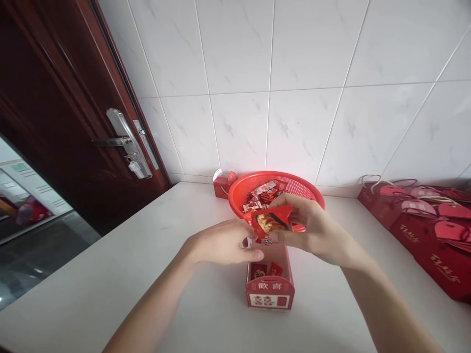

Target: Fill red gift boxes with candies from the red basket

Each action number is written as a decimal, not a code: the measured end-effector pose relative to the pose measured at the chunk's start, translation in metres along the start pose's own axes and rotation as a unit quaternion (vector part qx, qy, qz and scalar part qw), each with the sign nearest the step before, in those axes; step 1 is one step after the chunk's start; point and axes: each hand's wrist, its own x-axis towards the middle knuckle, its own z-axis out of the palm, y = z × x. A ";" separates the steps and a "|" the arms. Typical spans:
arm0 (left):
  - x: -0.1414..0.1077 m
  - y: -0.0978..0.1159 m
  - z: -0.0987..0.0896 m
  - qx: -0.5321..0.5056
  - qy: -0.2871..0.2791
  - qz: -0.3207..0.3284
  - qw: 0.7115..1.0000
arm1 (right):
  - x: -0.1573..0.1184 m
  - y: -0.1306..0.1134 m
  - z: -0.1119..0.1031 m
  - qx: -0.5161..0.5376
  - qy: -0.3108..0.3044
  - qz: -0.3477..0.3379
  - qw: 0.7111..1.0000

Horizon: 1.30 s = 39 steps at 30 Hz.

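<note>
A shiny red snack packet (273, 221) with a food picture is held in my right hand (312, 228), thumb in front and fingers behind, above the far half of a long open red paper box (270, 294). The box has white panels and Chinese characters on its near end; small red wrapped pieces (275, 270) lie inside it. My left hand (224, 241) is at the box's left wall, with its thumb reaching over the opening and its fingers near the packet's left edge. Its fingertips are partly hidden. Just beyond, a red plastic basket (239, 189) contains several wrapped sweets (267, 189).
Several red gift boxes (419, 240) with cord handles stand along the right side of the white table (176, 294). A small red box (221, 187) sits left of the basket. White wall tiles (239, 122) rise behind; a dark wooden door (69, 98) stands at left.
</note>
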 end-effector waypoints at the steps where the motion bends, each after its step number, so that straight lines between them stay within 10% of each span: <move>1: 0.000 0.000 -0.001 -0.020 -0.020 0.003 1.000 | 0.000 0.000 0.002 0.013 -0.013 -0.007 1.000; 6: -0.002 0.002 -0.008 -0.075 -0.089 -0.009 0.993 | 0.001 0.005 0.004 0.005 -0.061 -0.001 0.998; 13: -0.007 0.008 -0.010 0.055 -0.075 -0.026 0.995 | -0.001 0.006 -0.004 -0.158 -0.101 0.056 0.981; 39: -0.010 0.006 -0.008 0.043 -0.050 -0.049 0.997 | 0.000 0.017 0.021 -0.368 -0.117 0.153 0.910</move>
